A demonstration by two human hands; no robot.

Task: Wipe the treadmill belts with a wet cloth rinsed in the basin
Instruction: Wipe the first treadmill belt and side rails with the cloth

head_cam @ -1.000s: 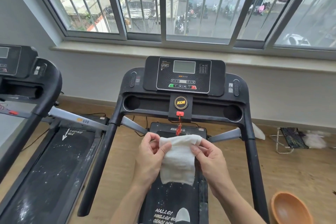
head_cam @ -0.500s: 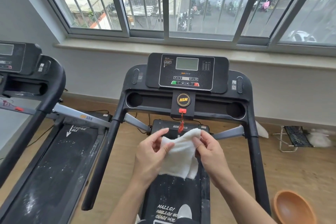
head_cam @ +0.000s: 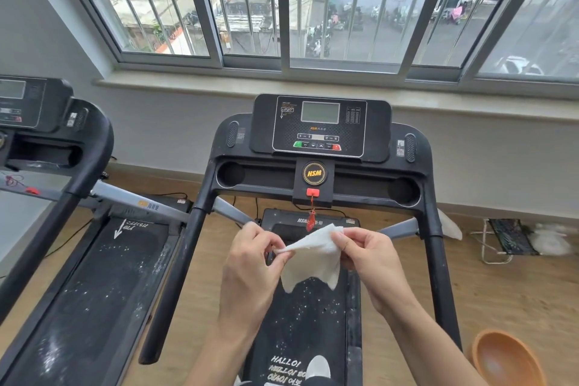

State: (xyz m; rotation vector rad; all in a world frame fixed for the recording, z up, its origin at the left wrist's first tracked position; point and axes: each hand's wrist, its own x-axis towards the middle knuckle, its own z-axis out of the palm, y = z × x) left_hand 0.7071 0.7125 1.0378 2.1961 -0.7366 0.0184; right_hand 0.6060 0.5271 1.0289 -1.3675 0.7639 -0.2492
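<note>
A white cloth (head_cam: 313,260) hangs folded between my two hands above the middle treadmill. My left hand (head_cam: 250,269) pinches its left corner, and my right hand (head_cam: 372,260) pinches its upper right edge. Below them lies the black belt (head_cam: 316,320) of the middle treadmill, speckled with white dust. A second dusty belt (head_cam: 100,294) belongs to the treadmill on the left. An orange basin (head_cam: 507,360) sits on the wooden floor at the lower right.
The middle treadmill's console (head_cam: 321,128) and handrails (head_cam: 175,273) stand in front of me, with a red safety key (head_cam: 312,193) dangling. A small folding stool (head_cam: 504,240) and white bags lie by the right wall. Windows fill the far wall.
My hands have folded the cloth: it hung long and flat, now it is drawn into a shorter, bunched shape stretched between both hands. The view has tilted slightly.
</note>
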